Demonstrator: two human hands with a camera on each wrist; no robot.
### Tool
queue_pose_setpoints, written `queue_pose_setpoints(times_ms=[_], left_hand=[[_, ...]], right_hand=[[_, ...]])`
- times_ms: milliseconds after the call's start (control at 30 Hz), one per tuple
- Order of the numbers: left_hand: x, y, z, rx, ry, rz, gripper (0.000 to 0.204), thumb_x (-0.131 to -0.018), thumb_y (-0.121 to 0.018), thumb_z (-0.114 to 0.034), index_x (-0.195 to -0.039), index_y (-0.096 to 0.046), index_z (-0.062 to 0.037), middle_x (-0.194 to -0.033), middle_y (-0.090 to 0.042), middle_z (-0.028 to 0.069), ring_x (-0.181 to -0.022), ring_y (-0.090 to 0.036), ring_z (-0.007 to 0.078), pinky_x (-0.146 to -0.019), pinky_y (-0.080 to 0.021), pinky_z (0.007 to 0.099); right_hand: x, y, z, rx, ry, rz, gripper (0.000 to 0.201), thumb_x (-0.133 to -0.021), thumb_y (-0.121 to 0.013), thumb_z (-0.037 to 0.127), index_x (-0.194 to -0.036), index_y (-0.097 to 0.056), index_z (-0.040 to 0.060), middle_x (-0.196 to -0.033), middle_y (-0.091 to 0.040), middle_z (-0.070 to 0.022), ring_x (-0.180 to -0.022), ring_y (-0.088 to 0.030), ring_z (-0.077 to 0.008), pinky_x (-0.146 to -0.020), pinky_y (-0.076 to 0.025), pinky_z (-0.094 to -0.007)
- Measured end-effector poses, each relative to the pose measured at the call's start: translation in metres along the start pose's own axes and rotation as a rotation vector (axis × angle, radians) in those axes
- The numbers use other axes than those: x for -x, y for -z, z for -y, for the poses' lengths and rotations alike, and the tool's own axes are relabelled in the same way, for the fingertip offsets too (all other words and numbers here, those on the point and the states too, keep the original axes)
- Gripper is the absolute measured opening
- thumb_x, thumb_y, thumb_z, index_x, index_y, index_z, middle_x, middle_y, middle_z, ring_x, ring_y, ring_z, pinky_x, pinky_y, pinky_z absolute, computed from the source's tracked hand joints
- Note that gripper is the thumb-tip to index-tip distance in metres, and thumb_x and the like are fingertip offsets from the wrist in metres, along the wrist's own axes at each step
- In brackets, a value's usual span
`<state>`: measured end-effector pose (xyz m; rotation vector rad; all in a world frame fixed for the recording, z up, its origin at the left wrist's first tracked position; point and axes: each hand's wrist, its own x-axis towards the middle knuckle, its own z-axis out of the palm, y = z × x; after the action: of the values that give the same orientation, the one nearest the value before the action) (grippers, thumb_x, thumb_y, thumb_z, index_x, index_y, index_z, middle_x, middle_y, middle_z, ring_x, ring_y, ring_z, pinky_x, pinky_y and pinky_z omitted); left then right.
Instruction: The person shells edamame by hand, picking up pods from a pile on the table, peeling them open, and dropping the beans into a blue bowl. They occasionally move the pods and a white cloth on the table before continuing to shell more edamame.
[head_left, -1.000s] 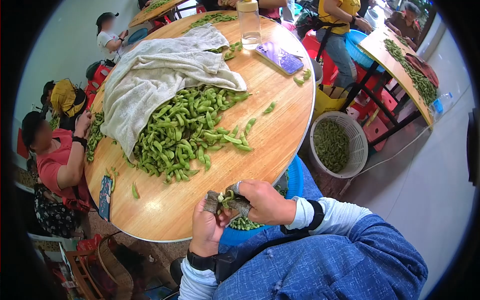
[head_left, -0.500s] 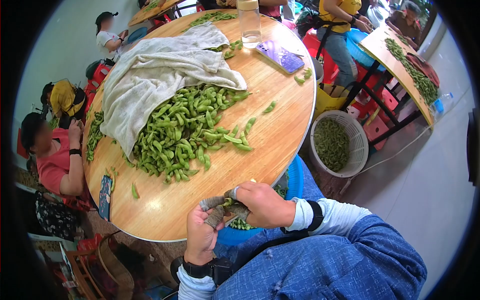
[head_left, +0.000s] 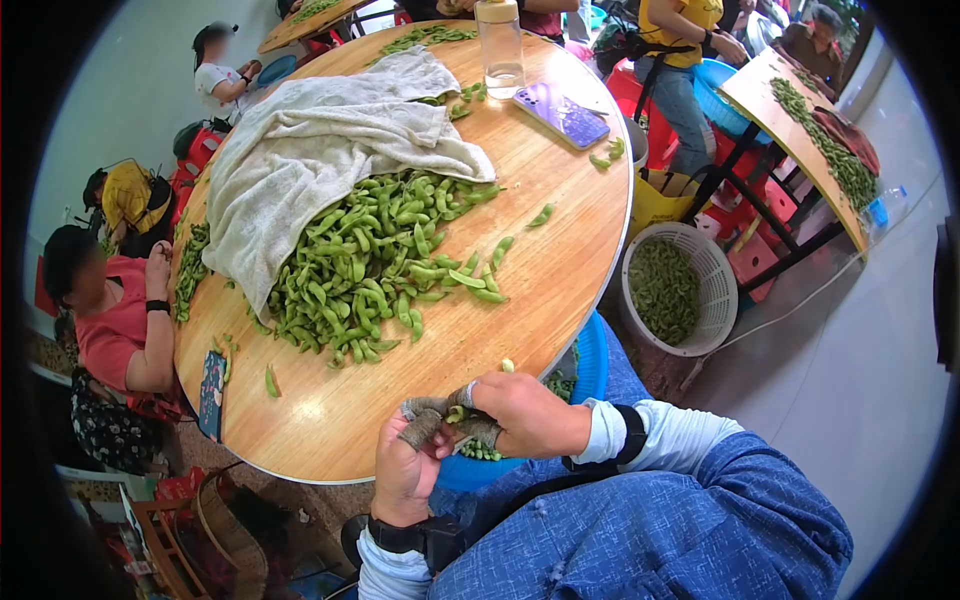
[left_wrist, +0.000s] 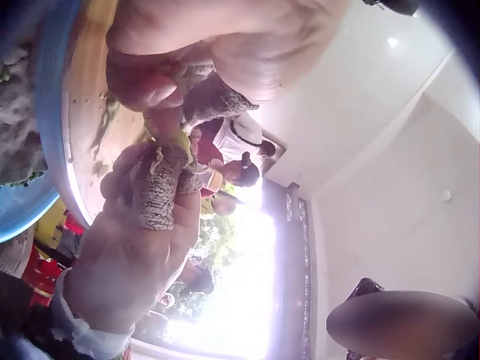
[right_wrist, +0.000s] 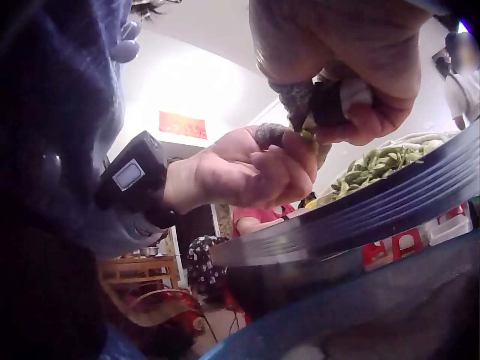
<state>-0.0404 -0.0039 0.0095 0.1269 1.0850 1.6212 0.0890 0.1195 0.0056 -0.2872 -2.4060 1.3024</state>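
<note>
Both hands meet over the near table edge, several fingertips wrapped in grey-brown tape. My left hand (head_left: 405, 470) pinches one end of a green soybean pod (head_left: 457, 413). At the pod's other side, the right hand (head_left: 535, 412) grips it between taped thumb and finger. Most of the pod is hidden by the fingers; only a small green piece shows in the left and right wrist views too. Just beyond the right knuckles, a small pale bit (head_left: 508, 366) shows against the tabletop. Under the hands, a blue basin (head_left: 598, 365) holds shelled green beans (head_left: 483, 449).
A large heap of soybean pods (head_left: 350, 265) lies on the round wooden table (head_left: 480, 350), partly under a grey-white cloth (head_left: 330, 130). A phone (head_left: 562, 115) and clear bottle (head_left: 500, 55) stand farther back. A white basket (head_left: 715, 290) of pods is at right. Other people sit around.
The left hand has shifted slightly left and down, and its taped fingers now cover more of the pod. A pale bit has appeared past the right hand.
</note>
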Motion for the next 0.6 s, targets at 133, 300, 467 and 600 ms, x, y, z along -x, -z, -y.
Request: queue_pose_setpoints(times_ms=[133,300,467,600], left_hand=[[-0.002,0.003,0.007,0.019,-0.041,-0.018,0.017,-0.076,-0.047,0.001,-0.092,-0.053,-0.0008,-0.069,-0.054,0.0073,-0.055,-0.046,0.0115,-0.048,-0.036,0.0222],[0.002,-0.009,0.005,-0.164,-0.075,-0.017,0.025,-0.076,-0.045,0.001,-0.100,-0.053,-0.0020,-0.071,-0.054,0.0077,-0.055,-0.044,0.0095,-0.048,-0.034,0.0192],[0.005,0.000,0.002,-0.285,-0.246,-0.063,0.027,-0.080,-0.041,0.003,-0.103,-0.052,-0.0034,-0.076,-0.054,0.0067,-0.053,-0.038,0.0060,-0.048,-0.032,0.0184],[0.005,0.008,0.005,-0.505,-0.292,-0.009,0.027,-0.082,-0.040,0.005,-0.105,-0.051,-0.0042,-0.080,-0.054,0.0061,-0.056,-0.038,0.0053,-0.049,-0.033,0.0187]], right_hand=[[0.002,-0.004,0.001,0.015,0.055,-0.020,0.019,-0.061,-0.060,0.005,-0.078,-0.052,-0.0001,-0.074,-0.053,-0.0174,-0.074,-0.054,-0.0364,-0.064,-0.044,-0.0423],[0.005,0.004,-0.001,-0.108,0.011,-0.159,0.017,-0.069,-0.061,0.008,-0.083,-0.054,0.0009,-0.073,-0.055,-0.0170,-0.070,-0.055,-0.0354,-0.061,-0.044,-0.0404],[0.029,0.074,-0.044,-0.058,-0.109,-0.716,0.022,-0.078,-0.055,0.004,-0.100,-0.056,0.0007,-0.080,-0.060,-0.0084,-0.072,-0.059,-0.0166,-0.061,-0.046,-0.0253],[0.080,0.135,-0.101,-1.181,-0.495,-1.132,0.010,-0.087,-0.047,0.013,-0.091,-0.052,0.0050,-0.075,-0.056,-0.0017,-0.067,-0.054,-0.0085,-0.048,-0.037,-0.0199]])
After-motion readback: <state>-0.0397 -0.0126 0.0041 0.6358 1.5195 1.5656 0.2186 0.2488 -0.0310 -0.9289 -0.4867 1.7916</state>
